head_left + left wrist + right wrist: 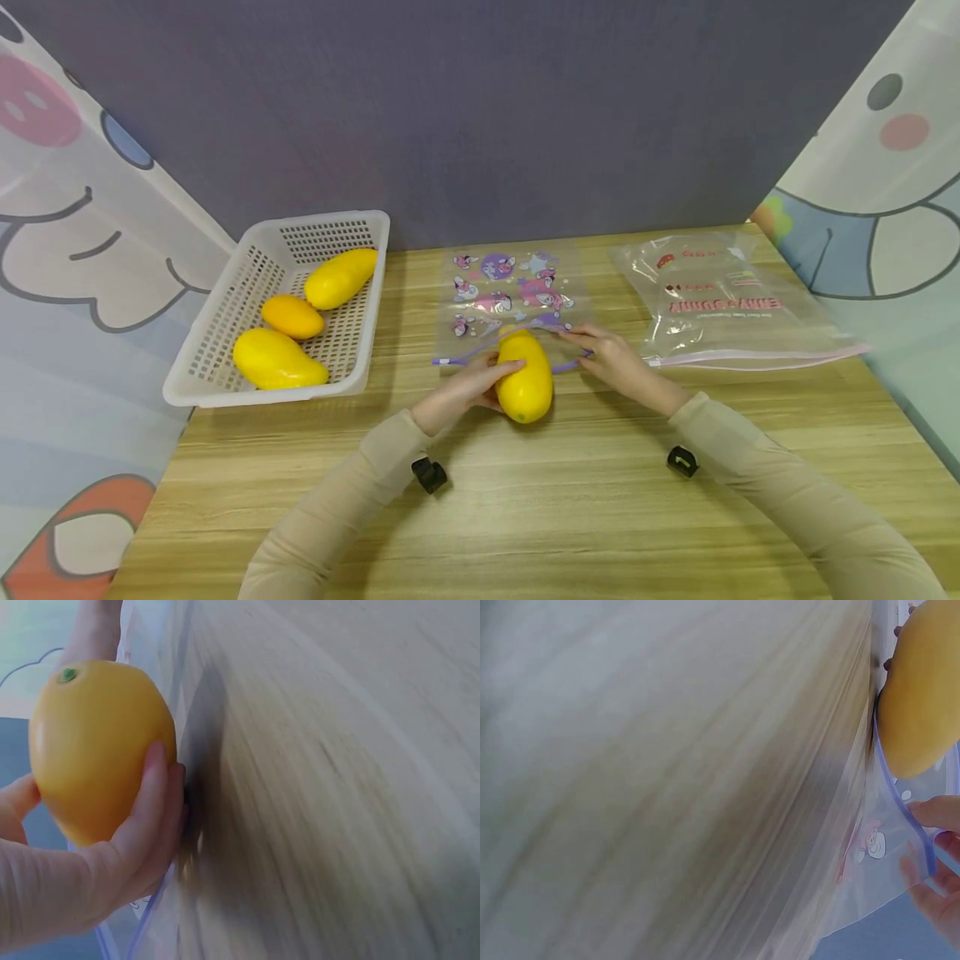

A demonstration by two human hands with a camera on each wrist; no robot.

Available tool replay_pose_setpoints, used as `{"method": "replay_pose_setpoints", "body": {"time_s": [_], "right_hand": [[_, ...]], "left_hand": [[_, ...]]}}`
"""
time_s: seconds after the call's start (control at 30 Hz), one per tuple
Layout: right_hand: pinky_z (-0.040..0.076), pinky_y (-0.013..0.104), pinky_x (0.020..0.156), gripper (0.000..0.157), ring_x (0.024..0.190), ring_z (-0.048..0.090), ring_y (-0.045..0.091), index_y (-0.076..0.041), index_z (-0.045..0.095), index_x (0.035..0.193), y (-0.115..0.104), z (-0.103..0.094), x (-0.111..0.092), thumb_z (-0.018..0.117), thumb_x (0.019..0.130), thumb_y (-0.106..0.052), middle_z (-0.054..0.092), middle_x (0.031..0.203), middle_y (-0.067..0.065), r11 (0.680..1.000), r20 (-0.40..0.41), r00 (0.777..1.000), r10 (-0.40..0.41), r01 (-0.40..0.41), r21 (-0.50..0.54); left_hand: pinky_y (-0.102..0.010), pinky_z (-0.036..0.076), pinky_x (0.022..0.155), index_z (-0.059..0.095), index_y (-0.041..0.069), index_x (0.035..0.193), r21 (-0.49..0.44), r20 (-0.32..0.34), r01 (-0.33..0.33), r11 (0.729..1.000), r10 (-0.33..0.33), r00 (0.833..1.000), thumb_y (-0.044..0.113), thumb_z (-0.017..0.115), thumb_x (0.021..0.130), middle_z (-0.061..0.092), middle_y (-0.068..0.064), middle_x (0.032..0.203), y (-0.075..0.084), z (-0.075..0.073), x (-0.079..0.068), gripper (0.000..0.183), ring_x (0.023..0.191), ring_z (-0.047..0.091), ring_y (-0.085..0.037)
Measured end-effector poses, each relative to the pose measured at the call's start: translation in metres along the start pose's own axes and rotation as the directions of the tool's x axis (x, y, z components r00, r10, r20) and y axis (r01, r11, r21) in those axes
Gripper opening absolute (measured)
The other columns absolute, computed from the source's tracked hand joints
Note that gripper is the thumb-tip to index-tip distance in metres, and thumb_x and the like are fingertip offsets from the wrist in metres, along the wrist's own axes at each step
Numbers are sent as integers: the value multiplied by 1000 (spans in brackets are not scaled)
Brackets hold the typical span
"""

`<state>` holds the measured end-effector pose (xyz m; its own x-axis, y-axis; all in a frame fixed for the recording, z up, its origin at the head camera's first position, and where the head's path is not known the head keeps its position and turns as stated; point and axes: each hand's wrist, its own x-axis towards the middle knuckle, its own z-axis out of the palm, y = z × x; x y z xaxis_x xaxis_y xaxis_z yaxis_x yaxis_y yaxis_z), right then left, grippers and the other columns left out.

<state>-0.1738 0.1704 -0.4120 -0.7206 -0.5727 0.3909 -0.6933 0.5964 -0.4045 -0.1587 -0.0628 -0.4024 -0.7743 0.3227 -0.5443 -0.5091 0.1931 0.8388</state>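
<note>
A yellow mango (525,385) is gripped by my left hand (480,379), thumb on top and fingers beneath. The mango's narrow end sits at the open mouth of a clear zip bag (465,329) with pink and purple cartoon prints. In the left wrist view the left hand (97,862) curls round the mango (105,742). My right hand (611,360) pinches the purple rim of the bag at its right side. The right wrist view shows the fingers of the right hand (937,840) on that purple rim (900,802), beside the mango (919,697).
At the left stands a white plastic basket (363,350) with a yellow mango (277,360), a smaller orange one (292,317) and another yellow mango (341,279). A second clear zip bag (720,321) with red print and a pink rim lies at the right. A grey partition (480,125) closes the table's back.
</note>
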Motion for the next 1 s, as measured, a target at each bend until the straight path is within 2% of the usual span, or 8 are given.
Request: {"method": "replay_pose_setpoints", "body": {"time_s": [0.17,0.3,0.47,0.63,0.73,0.8,0.9,1.0], "right_hand": [[49,35,80,48,95,57,32,4,57,113,0,0,0,69,67,9,56,106,18,1000,-2,1000,1,-1,-3],[48,36,80,47,95,57,32,5,58,112,0,1,0,69,67,10,57,106,18,1000,-9,1000,0,0,-6],[49,35,80,45,94,57,30,5,58,111,1,1,0,69,68,9,57,104,16,1000,-11,1000,2,-2,-9],[50,33,78,45,90,58,28,5,58,111,1,1,-1,68,68,9,57,104,16,1000,-5,1000,5,-5,-7],[51,32,76,45,87,59,27,6,58,111,1,1,-1,69,67,10,57,103,16,1000,-11,1000,-6,6,-8],[51,32,75,45,86,59,27,7,58,110,1,2,-1,68,67,11,57,103,16,1000,-17,1000,-15,15,-8],[51,32,75,45,86,59,27,7,58,110,3,3,-1,68,66,12,57,103,16,1000,-27,999,-20,19,-6],[50,33,76,46,88,59,28,6,58,110,3,3,-1,68,66,12,57,103,17,1000,-25,1000,-13,13,-1]], "left_hand": [[-39,52,73,12,1,139,7,-3,-41,999,41,999,18,61,81,41,-27,124,0,-2,-6,78,96,56,-35],[-36,50,77,12,1,140,159,3,-127,979,128,992,16,66,77,46,-26,118,-1,-3,-14,84,95,56,-31],[-38,44,87,17,0,138,418,37,-253,872,262,964,22,72,73,36,-21,129,-3,-2,-22,88,109,45,-30],[-44,39,92,22,3,138,607,93,-312,731,325,941,28,75,69,22,-22,138,-5,2,-29,91,117,38,-34],[-48,35,95,25,7,138,720,122,-320,616,341,932,30,77,65,16,-25,139,-4,6,-36,92,119,35,-37],[-49,31,97,26,9,138,790,155,-331,515,356,922,31,78,64,14,-26,140,-4,9,-40,93,123,30,-38],[-47,27,101,29,10,137,878,224,-361,314,396,891,34,77,65,15,-25,140,-4,11,-43,90,125,25,-38],[-45,25,103,32,10,136,914,307,-390,110,441,844,38,75,66,20,-23,139,-5,12,-44,86,125,25,-37]]}}
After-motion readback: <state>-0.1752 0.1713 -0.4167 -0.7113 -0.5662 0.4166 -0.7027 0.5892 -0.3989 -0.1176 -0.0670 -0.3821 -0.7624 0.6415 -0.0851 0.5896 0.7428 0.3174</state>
